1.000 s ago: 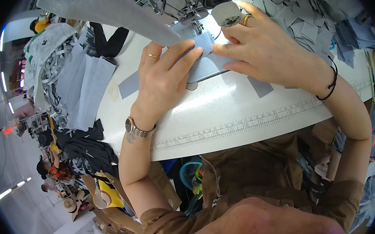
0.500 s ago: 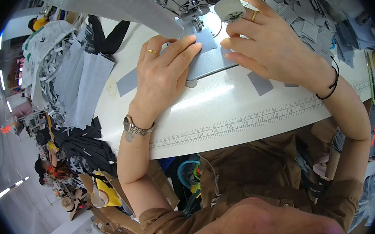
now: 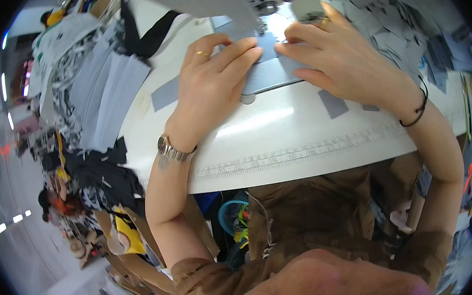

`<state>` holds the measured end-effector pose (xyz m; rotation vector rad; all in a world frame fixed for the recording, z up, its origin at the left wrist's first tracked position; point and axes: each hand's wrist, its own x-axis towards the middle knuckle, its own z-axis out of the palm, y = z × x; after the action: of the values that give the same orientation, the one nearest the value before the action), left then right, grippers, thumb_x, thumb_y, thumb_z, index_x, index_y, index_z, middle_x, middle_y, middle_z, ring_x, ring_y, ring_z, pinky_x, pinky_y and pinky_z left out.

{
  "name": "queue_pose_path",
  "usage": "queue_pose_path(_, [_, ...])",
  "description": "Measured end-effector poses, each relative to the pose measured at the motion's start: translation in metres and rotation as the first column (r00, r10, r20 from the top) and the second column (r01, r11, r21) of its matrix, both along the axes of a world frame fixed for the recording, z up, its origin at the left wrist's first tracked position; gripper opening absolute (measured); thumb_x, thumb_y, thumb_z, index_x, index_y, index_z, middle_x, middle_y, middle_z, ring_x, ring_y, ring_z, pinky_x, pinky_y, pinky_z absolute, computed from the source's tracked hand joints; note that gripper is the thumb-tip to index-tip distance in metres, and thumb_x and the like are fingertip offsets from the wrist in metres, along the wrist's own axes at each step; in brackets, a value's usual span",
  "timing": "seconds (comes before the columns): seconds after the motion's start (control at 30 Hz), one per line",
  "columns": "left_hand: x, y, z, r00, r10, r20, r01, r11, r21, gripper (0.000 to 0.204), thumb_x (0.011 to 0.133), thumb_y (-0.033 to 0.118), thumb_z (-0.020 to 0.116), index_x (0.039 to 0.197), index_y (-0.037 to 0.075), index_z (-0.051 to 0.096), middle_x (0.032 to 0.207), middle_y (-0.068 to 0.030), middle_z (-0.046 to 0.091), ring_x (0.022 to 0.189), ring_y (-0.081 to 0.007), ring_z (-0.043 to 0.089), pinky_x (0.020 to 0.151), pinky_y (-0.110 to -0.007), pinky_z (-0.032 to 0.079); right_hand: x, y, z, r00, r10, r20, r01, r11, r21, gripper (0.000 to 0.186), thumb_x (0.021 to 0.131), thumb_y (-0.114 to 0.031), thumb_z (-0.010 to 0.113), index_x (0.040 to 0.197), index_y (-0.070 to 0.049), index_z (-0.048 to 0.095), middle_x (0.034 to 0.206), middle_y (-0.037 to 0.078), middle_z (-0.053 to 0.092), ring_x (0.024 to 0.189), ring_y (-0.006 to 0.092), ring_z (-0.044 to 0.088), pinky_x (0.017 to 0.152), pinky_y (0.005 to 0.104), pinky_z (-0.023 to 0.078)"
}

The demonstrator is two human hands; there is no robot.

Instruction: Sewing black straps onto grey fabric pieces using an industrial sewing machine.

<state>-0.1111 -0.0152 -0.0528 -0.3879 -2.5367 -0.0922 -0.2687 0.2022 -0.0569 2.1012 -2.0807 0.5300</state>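
Note:
A sewing machine's presser foot [image 3: 261, 26] stands over a small grey fabric piece [image 3: 267, 49] on the metal bed plate [image 3: 275, 75]. My left hand [image 3: 212, 82] lies on the piece just left of the foot, fingers stretched out flat and fingertips near its edge. To the right, my right hand [image 3: 348, 62] has its fingers bent but apart, one fingertip at the piece's right edge. Its uppermost finger is beside the machine's round knob [image 3: 308, 9]. The needle is too blurred to make out.
Another grey strip [image 3: 165, 93] lies left of my left wrist, and a grey patch [image 3: 333, 103] below my right hand. Many cut patches [image 3: 383, 31] are heaped behind. Stacked grey fabric [image 3: 104, 93] is at the left. A printed ruler [image 3: 296, 152] follows the table's front edge.
The view has shifted a little and blurred. My right hand's fingertips have come closer to the fabric piece and to my left hand. My left hand keeps its flat pose beside the foot.

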Motion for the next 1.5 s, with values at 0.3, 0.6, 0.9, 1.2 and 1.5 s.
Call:
queue_pose_path(0.3, [0.021,0.009,-0.009,0.988,-0.007,-0.155,-0.006,0.996,-0.084,0.028,0.080,0.011,0.072,0.107,0.012,0.072,0.109,-0.0019,0.072,0.104,-0.0242,0.064,0.091,-0.040,0.053,-0.003,-0.014,0.011,0.991,0.062,-0.120,-0.056,0.997,0.055,0.042,0.096,-0.015,0.062,0.135,-0.001,0.063,0.143,0.007,0.060,0.136,0.0283,0.050,0.123,0.0492,0.029])
queue_pose_path(0.6, [0.224,0.008,0.029,0.885,0.465,0.020,-0.463,0.884,-0.059,0.029,0.082,0.007,0.072,0.111,0.004,0.072,0.115,-0.0119,0.072,0.106,-0.0288,0.068,0.099,-0.045,0.053,-0.004,-0.010,0.008,0.991,0.027,-0.128,-0.018,0.997,0.071,0.042,0.098,-0.013,0.059,0.137,-0.001,0.062,0.146,0.010,0.059,0.138,0.0301,0.049,0.125,0.0500,0.024])
queue_pose_path(0.9, [0.339,-0.043,0.018,0.389,0.917,0.085,-0.911,0.397,-0.111,0.024,0.089,0.008,0.069,0.111,0.000,0.073,0.115,-0.0162,0.073,0.110,-0.0332,0.068,0.096,-0.042,0.054,-0.009,-0.013,0.006,0.992,0.030,-0.121,-0.018,0.995,0.097,0.040,0.098,-0.013,0.058,0.136,0.001,0.063,0.147,0.011,0.058,0.138,0.0312,0.049,0.123,0.0475,0.028])
queue_pose_path(1.2, [0.252,-0.035,0.054,0.772,0.567,-0.288,-0.629,0.746,-0.218,0.017,0.079,-0.002,0.074,0.096,0.001,0.074,0.099,-0.0114,0.075,0.091,-0.0288,0.073,0.079,-0.039,0.060,-0.006,-0.014,0.005,0.995,0.027,-0.099,-0.020,0.998,0.067,0.037,0.098,-0.012,0.059,0.131,0.005,0.064,0.144,0.013,0.060,0.136,0.0320,0.049,0.120,0.0466,0.031])
queue_pose_path(1.5, [0.088,0.059,0.002,0.996,0.024,0.087,-0.027,0.999,0.033,0.023,0.076,0.013,0.071,0.095,0.002,0.068,0.092,-0.0067,0.065,0.083,-0.0232,0.066,0.070,-0.032,0.056,0.000,-0.011,0.006,1.000,-0.015,0.005,0.015,0.997,0.070,0.044,0.092,-0.009,0.063,0.135,-0.002,0.064,0.143,0.011,0.060,0.135,0.0330,0.051,0.119,0.0475,0.034])
